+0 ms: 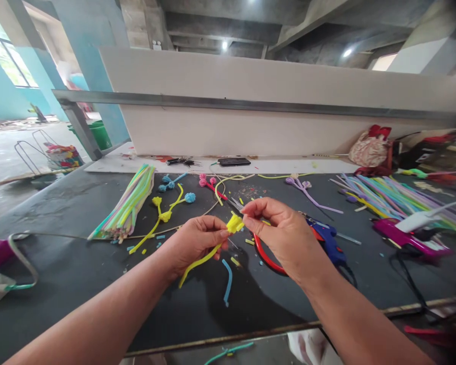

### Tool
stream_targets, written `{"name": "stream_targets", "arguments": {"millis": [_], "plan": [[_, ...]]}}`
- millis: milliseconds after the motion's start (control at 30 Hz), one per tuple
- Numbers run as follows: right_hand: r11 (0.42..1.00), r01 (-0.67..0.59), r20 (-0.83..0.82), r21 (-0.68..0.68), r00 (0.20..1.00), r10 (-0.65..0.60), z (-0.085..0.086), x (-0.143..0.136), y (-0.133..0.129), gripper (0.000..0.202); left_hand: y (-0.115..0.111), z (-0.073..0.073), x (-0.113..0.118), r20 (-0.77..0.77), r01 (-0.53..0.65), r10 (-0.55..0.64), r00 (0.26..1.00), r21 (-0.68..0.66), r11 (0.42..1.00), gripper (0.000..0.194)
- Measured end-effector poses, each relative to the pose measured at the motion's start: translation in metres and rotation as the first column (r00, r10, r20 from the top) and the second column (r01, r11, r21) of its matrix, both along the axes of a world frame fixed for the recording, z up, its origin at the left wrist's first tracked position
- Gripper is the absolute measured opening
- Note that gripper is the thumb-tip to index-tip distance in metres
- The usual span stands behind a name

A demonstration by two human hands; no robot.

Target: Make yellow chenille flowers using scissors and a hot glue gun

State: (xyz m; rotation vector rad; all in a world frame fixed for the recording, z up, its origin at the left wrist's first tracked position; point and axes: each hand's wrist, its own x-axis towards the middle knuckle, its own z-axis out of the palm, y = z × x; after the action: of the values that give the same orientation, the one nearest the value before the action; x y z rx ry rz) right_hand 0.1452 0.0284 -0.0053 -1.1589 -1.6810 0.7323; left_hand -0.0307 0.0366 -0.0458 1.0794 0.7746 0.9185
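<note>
A yellow pipe cleaner flower with a short bent stem is held above the table. My left hand is closed around it just below the head, thumb against the fingers. My right hand pinches the flower's right edge between thumb and fingertips. Scissors with red handles are partly hidden behind my right hand, their blades showing past its fingers; whether they touch the hand I cannot tell. A blue glue gun lies right of that hand. Below the flower lies a blue pipe cleaner piece.
A pipe cleaner bundle lies left; another loose pile spreads right. Yellow-and-blue, pink and purple flower stems lie behind my hands. A phone rests near the white board. A purple power strip sits right.
</note>
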Motion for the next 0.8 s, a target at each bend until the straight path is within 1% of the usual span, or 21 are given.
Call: {"name": "stream_targets", "arguments": {"millis": [167,400,500,633,800], "plan": [[0.989,0.070,0.136,0.134,0.987,-0.089,-0.004,-0.006,-0.002,0.003,-0.001,-0.001,0.000,-0.045,-0.003,0.003,0.999,0.004,1.000,0.031],[0.953,0.090,0.235,0.289,0.958,-0.162,-0.005,-0.012,-0.006,0.006,-0.001,-0.001,0.001,0.007,0.016,-0.016,1.000,-0.008,1.000,0.030],[0.911,0.092,0.271,0.401,0.939,-0.214,-0.009,-0.014,-0.006,0.007,-0.001,-0.003,0.001,0.033,0.017,-0.017,0.999,-0.014,1.000,0.029],[0.837,0.033,0.294,0.546,0.928,-0.228,-0.016,-0.014,-0.003,0.010,0.000,-0.004,-0.001,0.057,0.041,-0.040,0.998,-0.008,0.999,0.028],[0.795,-0.011,0.294,0.606,0.932,-0.212,-0.021,-0.015,0.001,0.011,0.001,-0.003,-0.002,0.076,0.050,-0.049,0.996,-0.006,0.999,0.028]]}}
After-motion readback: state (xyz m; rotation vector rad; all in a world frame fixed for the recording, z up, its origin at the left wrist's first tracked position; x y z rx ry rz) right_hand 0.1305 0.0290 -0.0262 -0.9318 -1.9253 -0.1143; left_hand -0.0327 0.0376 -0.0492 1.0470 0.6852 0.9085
